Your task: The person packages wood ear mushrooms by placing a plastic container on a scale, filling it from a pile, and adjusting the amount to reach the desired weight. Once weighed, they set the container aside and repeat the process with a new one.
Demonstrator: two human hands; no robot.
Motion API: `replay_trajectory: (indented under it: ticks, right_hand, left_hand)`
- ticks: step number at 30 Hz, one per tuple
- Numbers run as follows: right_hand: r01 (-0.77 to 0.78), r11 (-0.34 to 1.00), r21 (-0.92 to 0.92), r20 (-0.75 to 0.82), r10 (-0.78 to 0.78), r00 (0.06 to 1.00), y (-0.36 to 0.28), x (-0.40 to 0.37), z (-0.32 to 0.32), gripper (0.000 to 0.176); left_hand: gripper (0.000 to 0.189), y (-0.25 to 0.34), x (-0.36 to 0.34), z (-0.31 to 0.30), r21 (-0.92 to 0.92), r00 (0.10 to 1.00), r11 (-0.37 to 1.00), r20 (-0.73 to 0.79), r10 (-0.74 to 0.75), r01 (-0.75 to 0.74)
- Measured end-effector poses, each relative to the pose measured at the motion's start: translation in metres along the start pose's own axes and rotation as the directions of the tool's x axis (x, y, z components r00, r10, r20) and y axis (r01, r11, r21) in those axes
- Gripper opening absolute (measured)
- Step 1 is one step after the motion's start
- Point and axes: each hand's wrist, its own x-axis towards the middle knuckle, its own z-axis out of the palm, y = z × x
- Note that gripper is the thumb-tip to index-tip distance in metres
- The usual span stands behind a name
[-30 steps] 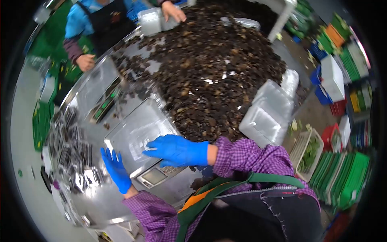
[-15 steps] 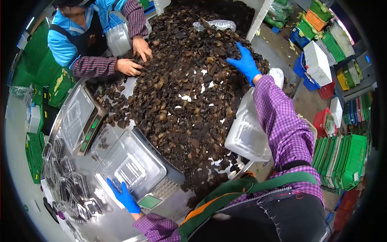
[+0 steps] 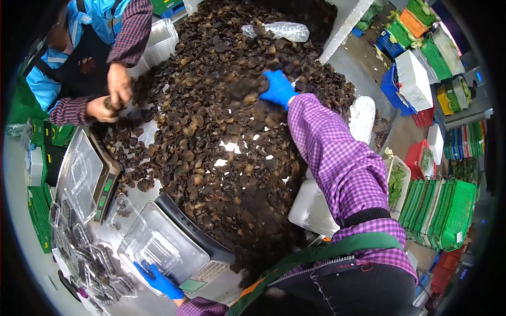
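A big heap of dark brown wood-ear-like pieces (image 3: pixel 211 131) covers the table. My right hand (image 3: pixel 278 88), in a blue glove, reaches into the upper middle of the heap, its fingers closed around some dark pieces blurred by motion. My left hand (image 3: pixel 158 280), also blue-gloved, has its fingers spread at the lower edge of a clear plastic tray (image 3: pixel 171 245). That tray lies on a weighing scale (image 3: pixel 211 271) with a keypad and a green display. Nothing shows in the left hand.
Across the heap, a co-worker's hands (image 3: pixel 113 95) handle dark pieces. Clear containers (image 3: pixel 95 263) lie at lower left, beside a second scale (image 3: pixel 105 184). White trays (image 3: pixel 314 208) stand right of the heap, and green crates (image 3: pixel 437 210) farther right.
My right hand has moved left over the heap and closed on pieces. My left hand stays by the tray. The co-worker's hands have lifted and moved left, and the view has shifted slightly.
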Motion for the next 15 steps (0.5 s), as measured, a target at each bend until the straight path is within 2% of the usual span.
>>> replay_trajectory:
  ticks: [2,4,5,6,7,8,9,10,11,12,13,14,15]
  right_hand:
    - [0.081,0.997,-0.021,0.191,-0.075,0.979,-0.033,-0.019,0.009,0.08]
    - [0.216,0.976,0.04,0.383,-0.214,0.899,-0.061,-0.033,0.017,0.084]
    - [0.255,0.96,0.113,0.404,-0.279,0.871,-0.072,-0.044,0.019,0.085]
    - [0.297,0.937,0.185,0.424,-0.349,0.836,-0.081,-0.053,0.015,0.086]
    - [0.276,0.903,0.328,0.388,-0.395,0.833,-0.085,-0.06,0.017,0.086]
    - [0.171,0.906,0.388,0.36,-0.319,0.877,-0.096,-0.07,0.009,0.085]
    - [0.178,0.951,0.252,0.264,-0.245,0.933,-0.113,-0.086,-0.008,0.08]
    - [0.271,0.96,0.067,0.159,-0.279,0.947,-0.107,-0.086,0.001,0.074]
    - [0.334,0.938,0.095,0.023,-0.337,0.941,-0.093,-0.083,0.019,0.07]
    - [0.349,0.887,0.303,0.081,-0.389,0.918,-0.094,-0.085,0.021,0.064]
    - [0.297,0.884,0.361,0.116,-0.359,0.926,-0.116,-0.102,0.011,0.059]
    - [0.23,0.882,0.412,0.162,-0.319,0.934,-0.14,-0.128,-0.008,0.054]
    - [0.221,0.84,0.496,0.165,-0.342,0.925,-0.163,-0.148,-0.018,0.05]
  left_hand:
    - [0.058,-0.007,0.002,-0.001,-0.037,1.0,0.999,-0.006,-0.01,0.01]
    - [0.056,-0.007,-0.001,-0.003,-0.072,1.0,0.997,0.006,0.008,-0.008]
    - [0.055,-0.003,-0.004,-0.001,-0.084,0.998,0.994,-0.004,0.066,-0.066]
    - [0.054,0.011,-0.009,0.001,-0.162,1.0,0.987,0.013,0.027,-0.024]
    - [0.053,0.004,-0.009,-0.003,-0.219,1.0,0.976,0.022,0.005,0.0]
    - [0.053,-0.004,-0.01,-0.003,-0.3,1.0,0.954,0.007,0.024,-0.02]
    - [0.052,0.006,-0.016,-0.001,-0.306,1.0,0.952,-0.029,-0.009,-0.001]
    - [0.051,0.013,-0.022,0.002,-0.231,0.996,0.971,-0.08,0.034,-0.052]
    - [0.054,0.005,-0.023,0.003,-0.314,0.995,0.949,-0.104,0.001,-0.034]
    - [0.053,0.007,-0.028,0.007,-0.363,0.992,0.931,-0.128,-0.021,-0.027]
    - [0.053,0.009,-0.033,0.011,-0.377,0.989,0.926,-0.144,-0.018,-0.038]
    - [0.056,0.014,-0.041,0.013,-0.32,0.986,0.941,-0.156,0.059,-0.107]
    - [0.056,0.015,-0.045,0.018,-0.375,0.987,0.924,-0.159,0.019,-0.078]
